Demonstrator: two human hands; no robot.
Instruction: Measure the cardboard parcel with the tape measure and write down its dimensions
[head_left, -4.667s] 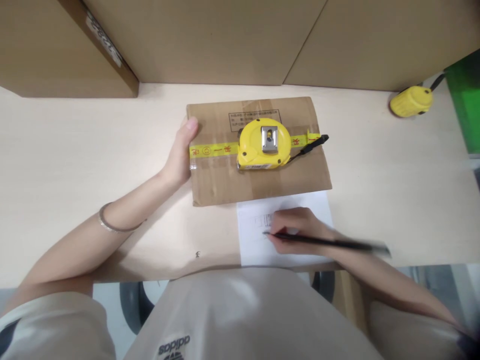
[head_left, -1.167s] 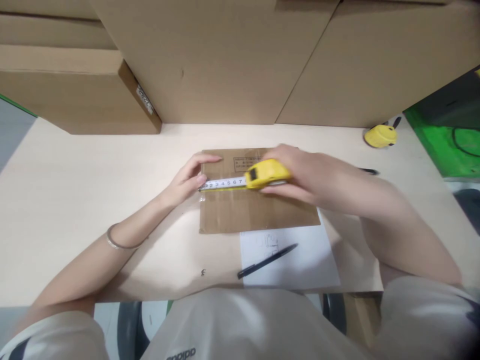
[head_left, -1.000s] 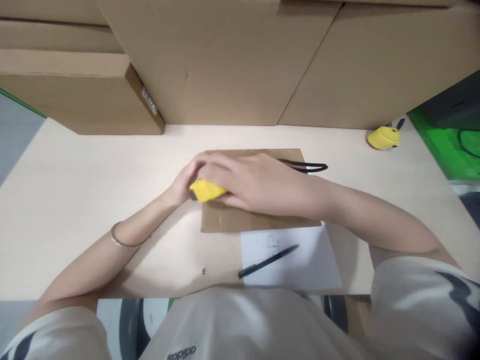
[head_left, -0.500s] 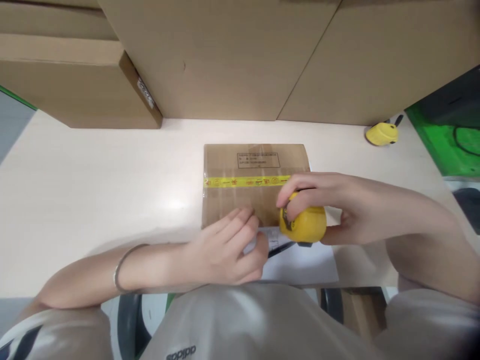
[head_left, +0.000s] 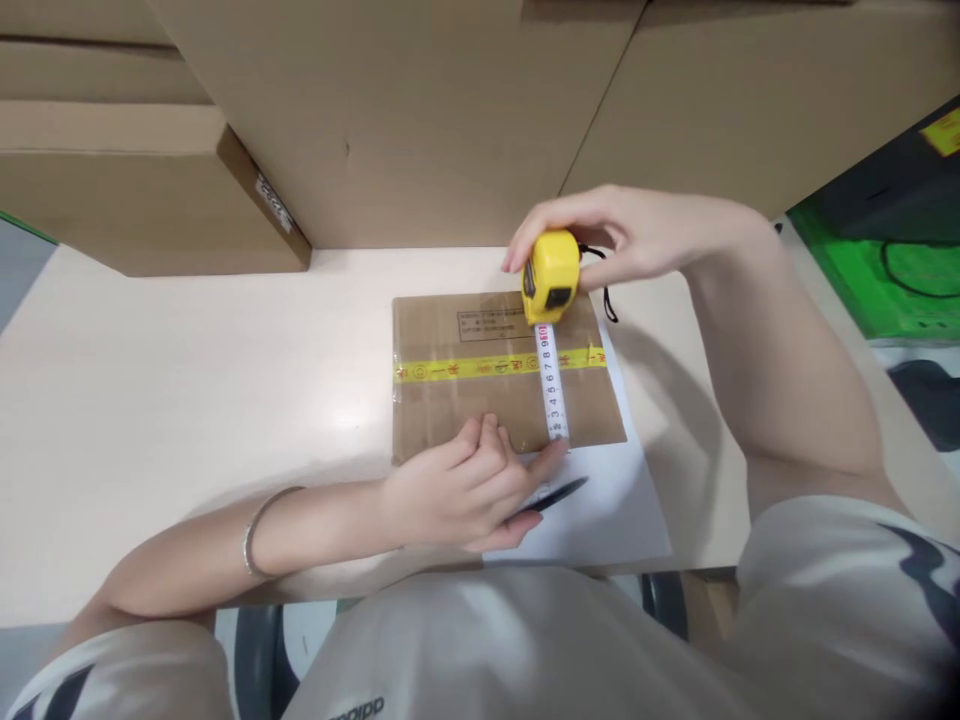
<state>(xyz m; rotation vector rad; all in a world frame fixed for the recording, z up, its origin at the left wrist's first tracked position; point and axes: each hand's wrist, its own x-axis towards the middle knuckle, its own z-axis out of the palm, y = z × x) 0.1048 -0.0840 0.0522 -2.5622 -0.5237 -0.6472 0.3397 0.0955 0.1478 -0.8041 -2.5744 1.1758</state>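
Observation:
My right hand (head_left: pixel 592 240) is closed around the case of a yellow tape measure (head_left: pixel 552 275) above the far part of a taped cardboard box (head_left: pixel 457 410). From the case, its white blade (head_left: pixel 551 385) runs across the box toward me, with numbers up to about ten showing. At the box's near edge, the index fingertip of my left hand (head_left: pixel 472 485) presses the blade's end; the other fingers are curled. A black pen (head_left: pixel 562 493) sticks out from under my left hand over a white sheet of paper (head_left: pixel 607 510). Whether the hand grips the pen I cannot tell.
Large cardboard boxes (head_left: pixel 420 130) stand along the back of the pale table (head_left: pixel 225 370). Another flat cardboard box (head_left: pixel 150 200) is at the back left. On the right are a green surface (head_left: pixel 847 260) and a dark object with a cable.
My right hand has moved away from me with the tape measure, and the blade is now drawn out over the box. My left index finger has stretched out to the blade's end.

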